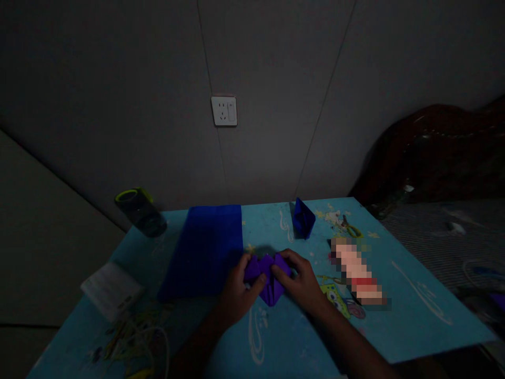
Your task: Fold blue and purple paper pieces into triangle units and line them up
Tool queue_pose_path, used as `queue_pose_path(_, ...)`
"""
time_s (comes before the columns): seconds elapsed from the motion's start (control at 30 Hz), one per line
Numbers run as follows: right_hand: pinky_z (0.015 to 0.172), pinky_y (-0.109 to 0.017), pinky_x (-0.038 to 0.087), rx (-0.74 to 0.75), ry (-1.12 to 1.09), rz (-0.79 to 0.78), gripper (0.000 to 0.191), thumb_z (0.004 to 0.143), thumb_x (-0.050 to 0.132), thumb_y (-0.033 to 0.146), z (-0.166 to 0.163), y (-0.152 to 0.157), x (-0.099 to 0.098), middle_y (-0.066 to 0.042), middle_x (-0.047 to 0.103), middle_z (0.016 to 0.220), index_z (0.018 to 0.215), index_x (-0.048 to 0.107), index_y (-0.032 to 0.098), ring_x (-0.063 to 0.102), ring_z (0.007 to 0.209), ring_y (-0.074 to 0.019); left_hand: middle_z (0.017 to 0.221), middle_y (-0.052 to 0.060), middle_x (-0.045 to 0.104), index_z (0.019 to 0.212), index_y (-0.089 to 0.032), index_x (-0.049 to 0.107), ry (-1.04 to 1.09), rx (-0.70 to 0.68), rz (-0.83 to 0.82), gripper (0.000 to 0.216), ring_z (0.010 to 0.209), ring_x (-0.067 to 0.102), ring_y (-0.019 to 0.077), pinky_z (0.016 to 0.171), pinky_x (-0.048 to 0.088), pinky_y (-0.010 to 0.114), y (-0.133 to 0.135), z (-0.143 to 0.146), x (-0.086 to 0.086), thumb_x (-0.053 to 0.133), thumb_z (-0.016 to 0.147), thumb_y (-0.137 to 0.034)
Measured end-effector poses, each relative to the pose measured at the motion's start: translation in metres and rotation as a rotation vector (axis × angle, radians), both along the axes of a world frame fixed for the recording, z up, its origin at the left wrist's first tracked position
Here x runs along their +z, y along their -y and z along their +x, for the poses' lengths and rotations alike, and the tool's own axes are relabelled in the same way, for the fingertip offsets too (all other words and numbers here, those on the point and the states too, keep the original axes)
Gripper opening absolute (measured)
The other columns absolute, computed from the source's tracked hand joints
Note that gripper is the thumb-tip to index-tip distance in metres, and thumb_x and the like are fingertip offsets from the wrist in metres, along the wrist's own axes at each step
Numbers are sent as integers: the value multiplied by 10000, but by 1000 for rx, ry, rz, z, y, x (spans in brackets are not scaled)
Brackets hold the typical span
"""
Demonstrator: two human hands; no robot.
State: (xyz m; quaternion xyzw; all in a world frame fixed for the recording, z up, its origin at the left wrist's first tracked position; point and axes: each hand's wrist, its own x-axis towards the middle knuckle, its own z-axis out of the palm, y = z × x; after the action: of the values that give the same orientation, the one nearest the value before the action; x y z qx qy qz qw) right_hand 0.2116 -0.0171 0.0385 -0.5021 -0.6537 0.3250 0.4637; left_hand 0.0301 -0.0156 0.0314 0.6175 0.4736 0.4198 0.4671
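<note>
A folded purple paper piece [270, 296], an origami shape with several flaps and a pointed lower end, is held just over the table near its middle. My left hand [240, 295] grips its left side, thumb on top and fingers behind. On the opposite side my right hand [302, 281] pinches it the same way, thumb pressed on a flap. Some of the fingers are hidden behind the paper. Farther back stands a folded blue paper piece [303, 218]. To the left of my hands lies a flat dark blue sheet or folder [209, 247].
The light blue patterned table [284, 342] bears a tilted-looking bottle [142, 210] and a white box-like device [112, 289] with a cable on the left. Scissors [352, 229] and a blurred-out item [357, 273] lie on the right. A wall with a socket [224, 111] stands behind.
</note>
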Motion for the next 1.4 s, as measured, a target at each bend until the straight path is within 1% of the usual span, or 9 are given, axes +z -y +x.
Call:
queue_pose_path(0.17,593,-246,449,-135,-222,-52,211,847,637,403,7,-4,-3,0,600,746,879,609,197,553,663,-154,1168,95,662,1055,-213,517,364,27,-111,258,1078,633,221,950,462,359,-6,-2,-6,592,861,-366)
queue_pose_path(0.4,658,-289,476,-217,-472,-60,276,796,700,437,12,-11,-15,-35,659,870,947,616,221,602,743,-189,1202,88,668,1082,-270,424,789,167,-279,387,1104,643,245,938,473,436,-9,2,-1,667,810,-399)
queue_pose_path(0.63,618,-289,495,-221,-652,-26,276,799,682,455,13,-16,-26,-31,657,830,912,576,227,625,693,-183,1037,84,734,1052,-238,535,879,157,-208,406,1083,652,284,953,465,473,-6,2,-4,737,745,-409)
queue_pose_path(0.77,634,-288,506,-210,-705,6,270,787,703,433,11,-14,-27,-28,650,844,904,560,235,632,716,-178,1139,142,702,1013,-177,635,816,69,-130,386,1131,624,313,995,448,471,-2,0,-12,735,749,-440)
queue_pose_path(0.87,667,-303,523,-193,-697,23,252,806,690,422,9,-12,-27,-38,659,873,916,554,242,651,764,-190,1261,168,643,1157,-172,631,677,-15,-96,539,1188,586,327,1019,443,456,0,-2,-13,749,723,-470)
queue_pose_path(1.03,874,-414,522,-123,-423,62,218,875,631,386,12,-10,-21,-95,668,1076,1031,566,247,647,1014,-246,1223,133,675,1252,-191,600,492,9,-50,615,1114,637,300,961,503,406,-1,-5,-8,758,713,-441)
queue_pose_path(1.17,1081,-537,343,-113,89,299,371,850,681,326,24,-8,-15,-118,452,1435,1203,575,282,408,1342,-306,1194,103,696,1221,-200,633,397,132,-17,530,1083,657,269,944,517,361,-4,-6,-3,750,733,-369)
queue_pose_path(1.27,1122,-580,254,56,359,419,430,822,719,342,26,-6,-13,-96,442,1460,1233,593,315,382,1362,-323,1243,87,675,1235,-222,631,350,103,19,486,1116,641,252,985,495,359,-3,-4,-1,725,768,-321)
queue_pose_path(1.4,1127,-572,243,144,428,483,284,879,654,344,20,-6,-14,-75,540,1377,1160,626,322,465,1304,-289,1210,89,694,1184,-215,672,301,-12,53,417,1108,647,257,982,501,360,2,-1,-3,717,779,-305)
